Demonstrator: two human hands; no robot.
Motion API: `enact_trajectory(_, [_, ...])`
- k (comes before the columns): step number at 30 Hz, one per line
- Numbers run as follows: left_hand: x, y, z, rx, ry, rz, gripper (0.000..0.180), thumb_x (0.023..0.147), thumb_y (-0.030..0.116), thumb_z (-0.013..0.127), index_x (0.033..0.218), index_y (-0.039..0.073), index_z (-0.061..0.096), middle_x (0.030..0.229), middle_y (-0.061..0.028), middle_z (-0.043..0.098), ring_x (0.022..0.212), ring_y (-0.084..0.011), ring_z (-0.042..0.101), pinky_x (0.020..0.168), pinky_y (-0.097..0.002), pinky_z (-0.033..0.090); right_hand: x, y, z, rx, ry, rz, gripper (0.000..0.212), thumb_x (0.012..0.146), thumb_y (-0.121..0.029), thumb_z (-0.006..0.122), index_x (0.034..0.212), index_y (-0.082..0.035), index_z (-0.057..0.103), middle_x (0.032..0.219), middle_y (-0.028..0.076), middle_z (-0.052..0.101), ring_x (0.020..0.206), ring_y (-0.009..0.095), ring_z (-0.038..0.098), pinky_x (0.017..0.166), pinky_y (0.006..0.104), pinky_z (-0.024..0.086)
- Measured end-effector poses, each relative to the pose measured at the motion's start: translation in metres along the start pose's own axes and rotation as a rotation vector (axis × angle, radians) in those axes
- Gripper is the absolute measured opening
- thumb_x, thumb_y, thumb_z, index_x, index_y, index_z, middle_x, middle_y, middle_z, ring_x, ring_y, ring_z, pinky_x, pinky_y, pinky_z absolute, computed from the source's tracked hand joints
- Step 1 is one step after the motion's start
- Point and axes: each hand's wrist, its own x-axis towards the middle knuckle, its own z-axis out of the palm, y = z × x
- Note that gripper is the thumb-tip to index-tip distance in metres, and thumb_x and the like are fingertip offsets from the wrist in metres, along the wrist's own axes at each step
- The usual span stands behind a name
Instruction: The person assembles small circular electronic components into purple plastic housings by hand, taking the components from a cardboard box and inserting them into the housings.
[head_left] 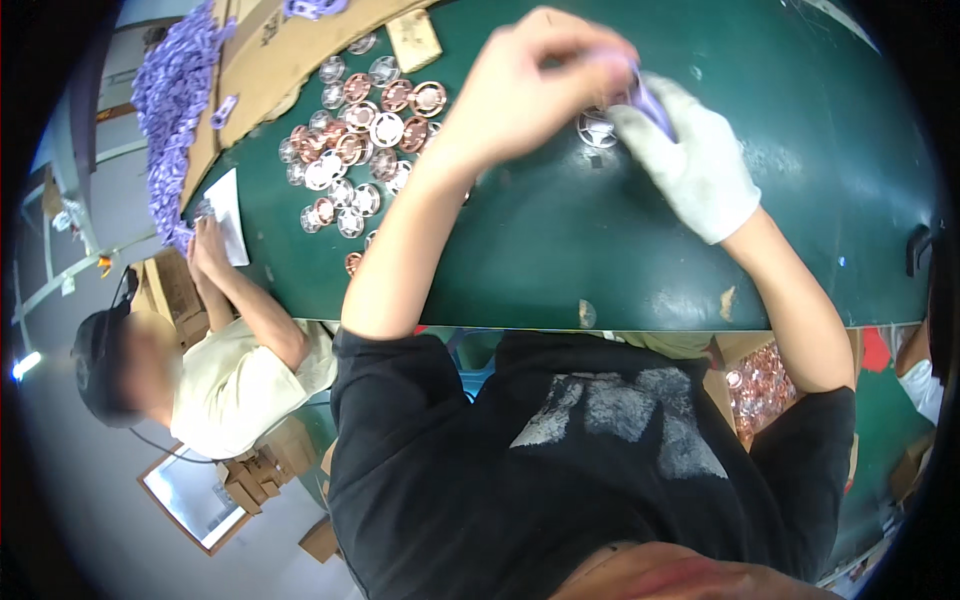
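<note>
In the head view, the narrow, shiny purple plastic piece [654, 108] is at the upper middle of the frame, a little to the right, between the two hands. Its long axis lies slanting: one end points to the upper left, toward the bare fingertips, and the other end points to the lower right, into the palm side of the glove. Which end is its front, I cannot tell.

The right hand [693, 165], in a white fabric glove, pinches this piece between the thumb and the fingers. The left hand [535, 85] is bare and comes from the lower left; its fingers are bent and its fingertips meet at the upper end of the piece. It is blurred, so I cannot tell if these fingertips grip or only touch.

Just beside the glove's thumb is a round, spoked, silver-and-clear disc [598, 131], over the dark green smooth tabletop [560, 260]. In the upper left of the frame, many round copper-coloured and silver discs [362, 145] are scattered. Farther left, a heap of purple plastic pieces [178, 90] lies along a brown cardboard sheet [262, 58]. At the left, a co-worker in a dark cap and a pale shirt [235, 395] holds both hands near a white flat sheet [228, 215].
</note>
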Motion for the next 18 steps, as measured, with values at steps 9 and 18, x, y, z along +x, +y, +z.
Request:
enact_trajectory(9, [0.118, -0.047, -0.108, 0.944, 0.642, -0.002, 0.033, 0.092, 0.026, 0.071, 0.117, 0.005, 0.069, 0.104, -0.0179, 0.07, 0.095, -0.0316, 0.065, 0.085, -0.0421, 0.053, 0.009, 0.001, -0.007, -0.008, 0.018, 0.122, 0.038, 0.095, -0.032, 0.064, 0.126, -0.01, 0.066, 0.093, 0.007, 0.072, 0.084, 0.021, 0.069, 0.082, 0.033, 0.054])
enact_trajectory(18, [0.092, -0.079, -0.13, 1.15, 0.483, 0.253, 0.019, 0.087, 0.012, 0.068, 0.101, 0.0, 0.064, 0.089, -0.0222, 0.066, 0.082, -0.0398, 0.066, 0.073, -0.0494, 0.052, 0.005, -0.005, -0.008, -0.106, -0.041, 0.106, 0.037, 0.096, -0.034, 0.06, 0.125, -0.012, 0.066, 0.096, 0.007, 0.074, 0.09, 0.023, 0.07, 0.086, 0.0343, 0.053])
